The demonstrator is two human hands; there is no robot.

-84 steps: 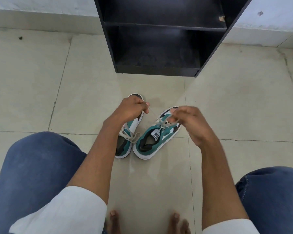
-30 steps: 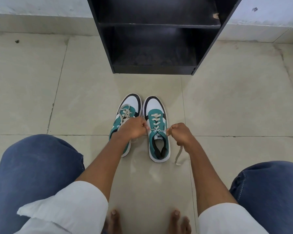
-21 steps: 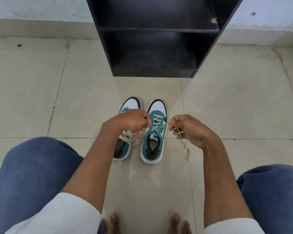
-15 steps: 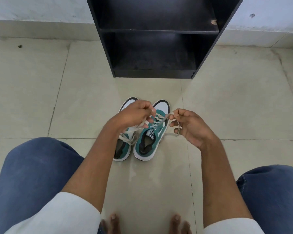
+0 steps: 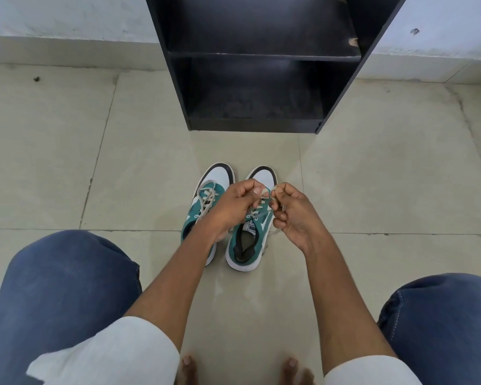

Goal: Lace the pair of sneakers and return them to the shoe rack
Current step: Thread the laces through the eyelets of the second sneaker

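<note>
Two teal, white and black sneakers stand side by side on the tiled floor [image 5: 67,162], toes toward 12 o'clock, just short of the black shoe rack [image 5: 256,62]. The left hand [image 5: 233,207] and right hand [image 5: 293,215] meet over the tongue of the right sneaker [image 5: 247,245], each with fingers pinched together on a strand of its pale lace [image 5: 257,215]; the pinch points lie almost touching, directly above the shoe's upper eyelets, and a loose lace end trails out at about 5 o'clock from the right hand, beside the shoe's outer edge. The left sneaker [image 5: 208,195] sits at 9 o'clock from the grip, its lace crossed over the tongue; the left forearm covers its heel half. The hands hide most of the right sneaker's toe and lacing, so how far up it is laced cannot be made out. The rack's two visible shelves hold nothing, and its top is cut off by the frame.
</note>
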